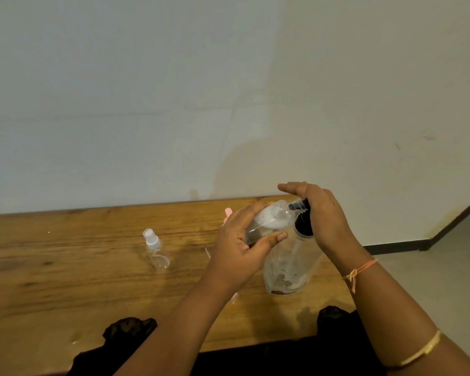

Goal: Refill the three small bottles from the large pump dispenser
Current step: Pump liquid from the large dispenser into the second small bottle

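My left hand (242,245) grips a small clear bottle (272,221), tilted with its open mouth against the black nozzle of the large pump dispenser (291,267). White foam shows inside the small bottle. My right hand (323,215) presses flat on the black pump head, fingers straight. The dispenser is clear, stands on the wooden table (65,280), and holds a little foamy liquid at its bottom. A second small clear bottle (155,252) with a white spray cap stands to the left. A pink-tipped item (228,213) peeks out behind my left hand.
A white wall runs along the table's far edge. The table's near edge is jagged and dark (130,329). A small white straw-like piece (207,253) lies next to my left wrist. Bare floor lies to the right (451,267).
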Demonstrator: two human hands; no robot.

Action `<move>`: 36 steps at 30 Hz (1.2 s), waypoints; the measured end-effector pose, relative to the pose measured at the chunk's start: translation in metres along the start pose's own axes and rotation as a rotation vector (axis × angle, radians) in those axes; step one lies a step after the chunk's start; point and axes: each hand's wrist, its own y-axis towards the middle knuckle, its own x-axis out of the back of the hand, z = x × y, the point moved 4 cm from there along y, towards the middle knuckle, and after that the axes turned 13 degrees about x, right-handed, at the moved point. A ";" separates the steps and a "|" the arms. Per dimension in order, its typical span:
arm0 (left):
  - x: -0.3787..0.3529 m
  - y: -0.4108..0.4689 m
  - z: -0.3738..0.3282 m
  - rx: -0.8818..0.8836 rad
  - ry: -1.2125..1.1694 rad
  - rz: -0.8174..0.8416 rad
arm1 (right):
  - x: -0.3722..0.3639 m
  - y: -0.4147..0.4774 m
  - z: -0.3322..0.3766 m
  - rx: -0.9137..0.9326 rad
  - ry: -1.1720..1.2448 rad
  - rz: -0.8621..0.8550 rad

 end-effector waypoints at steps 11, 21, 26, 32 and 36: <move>-0.002 -0.005 0.003 0.030 0.014 -0.001 | 0.002 -0.007 -0.005 0.032 -0.247 0.065; -0.001 -0.004 0.001 0.004 -0.037 -0.019 | 0.001 -0.003 0.002 -0.024 0.009 -0.002; -0.004 -0.002 0.006 0.041 -0.030 -0.008 | 0.001 -0.002 -0.009 -0.060 -0.213 0.087; -0.003 -0.004 0.006 0.046 -0.017 -0.006 | 0.001 -0.010 -0.008 0.020 -0.390 0.132; -0.002 -0.004 0.001 0.015 -0.049 -0.001 | 0.001 -0.007 0.005 -0.018 -0.090 -0.022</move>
